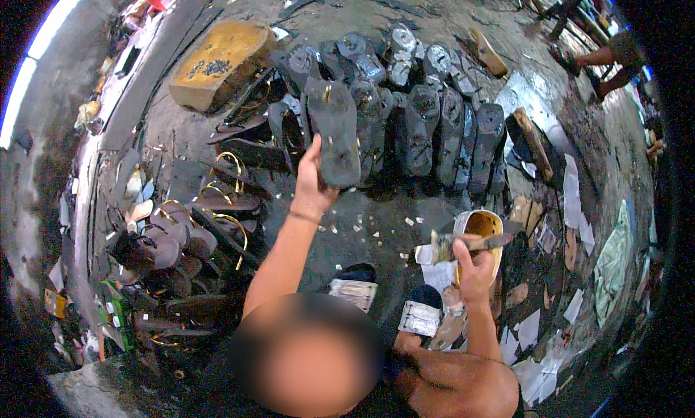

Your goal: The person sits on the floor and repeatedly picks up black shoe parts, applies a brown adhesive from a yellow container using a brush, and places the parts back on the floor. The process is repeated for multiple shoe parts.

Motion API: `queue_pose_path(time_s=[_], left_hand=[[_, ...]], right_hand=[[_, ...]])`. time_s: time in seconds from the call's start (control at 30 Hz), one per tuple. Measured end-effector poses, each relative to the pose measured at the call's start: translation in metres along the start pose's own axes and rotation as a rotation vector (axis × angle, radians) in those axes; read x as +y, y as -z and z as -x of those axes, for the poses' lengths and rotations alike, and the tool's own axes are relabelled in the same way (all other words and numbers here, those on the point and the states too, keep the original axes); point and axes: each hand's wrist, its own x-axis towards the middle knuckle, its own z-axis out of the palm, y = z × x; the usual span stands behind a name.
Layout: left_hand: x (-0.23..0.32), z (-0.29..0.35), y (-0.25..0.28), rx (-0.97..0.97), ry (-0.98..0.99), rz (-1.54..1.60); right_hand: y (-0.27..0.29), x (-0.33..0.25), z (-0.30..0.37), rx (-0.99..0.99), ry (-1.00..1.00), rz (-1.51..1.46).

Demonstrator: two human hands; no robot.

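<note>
My left hand grips the lower end of a dark grey sandal sole, its flat face turned up, at the near edge of the rows. My right hand is closed round a brush with a dark handle, its pale bristles pointing left. Beneath the brush stands an oval, pale-rimmed container with a brown-yellow inside, partly hidden by the hand. Several dark shoe forms with soles stand close together in rows ahead of my hands.
Dark sandals with gold straps are heaped at the left. A wooden block with small dark bits on top stands at the far left. Paper scraps lie at the right. Another person's legs show at the far right.
</note>
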Motion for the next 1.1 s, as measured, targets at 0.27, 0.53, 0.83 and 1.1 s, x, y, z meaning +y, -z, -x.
queue_pose_path(time_s=[0.27,0.53,0.83,1.1], left_hand=[[0.069,-0.128,0.013,0.443,-0.257,0.020],[0.212,-0.060,0.159,0.566,-0.456,-2.217],[0.247,-0.104,0.168,0.547,-0.464,-2.600],[0.218,-0.137,0.179,0.366,-0.083,-2.759]], right_hand=[[0.021,0.024,0.005,0.006,0.019,0.157],[0.094,0.059,0.010,0.183,-0.027,0.376],[0.093,-0.002,0.012,0.135,-0.127,0.703],[0.152,0.046,0.026,0.321,-0.406,1.077]])
